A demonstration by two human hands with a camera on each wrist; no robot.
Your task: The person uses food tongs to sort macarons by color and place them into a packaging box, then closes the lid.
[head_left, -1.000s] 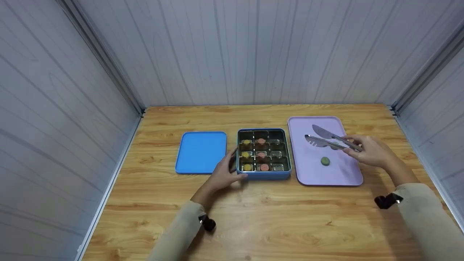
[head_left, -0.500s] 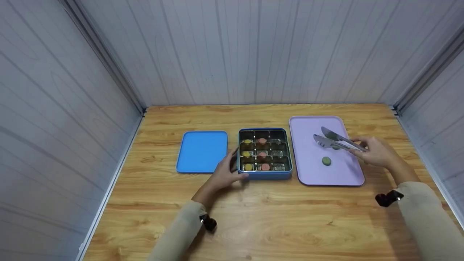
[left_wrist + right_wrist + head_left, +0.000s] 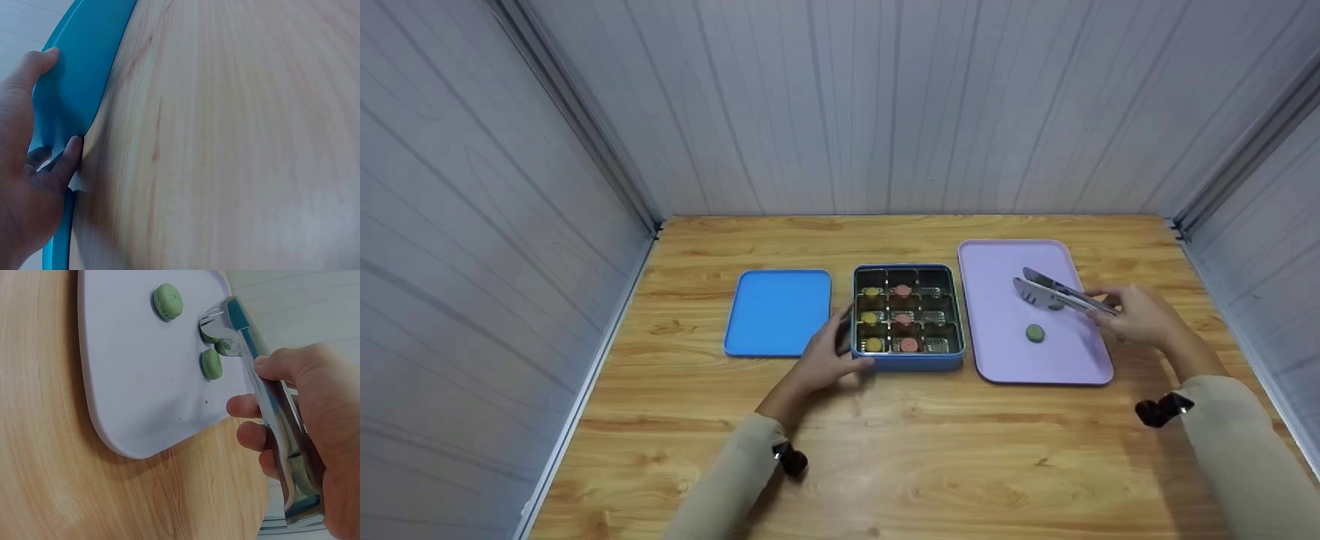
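My right hand (image 3: pixel 1140 315) was wrapped around the handle of the metal tongs (image 3: pixel 264 391), fingers curled tight on it. The tong tips sat over the purple tray (image 3: pixel 1005 352), closing around a green cookie (image 3: pixel 216 342) at the far side; the tips hid most of it, so I could not tell whether it was truly pinched or only bracketed. A second green cookie (image 3: pixel 212 364) lay just beside the tips, and a third (image 3: pixel 1035 333) sat apart on the tray, nearer to me.

My left hand (image 3: pixel 829 358) was on the near left corner of the blue tin (image 3: pixel 907 361), thumb up along its side and fingers curled against the base, steadying it. The tin's divided cells held yellow cookies (image 3: pixel 872 344) down the left column and pink cookies (image 3: pixel 908 344) down the middle; the right column looked unfilled. The blue lid (image 3: pixel 777 312) lay flat on the wooden table (image 3: pixel 885 450), just left of the tin.

I judged the step in hand to be picking up a green cookie with the tongs. The next move would call for a firm but gentle squeeze, a clean lift, and a carry leftward to one of the right-column cells.
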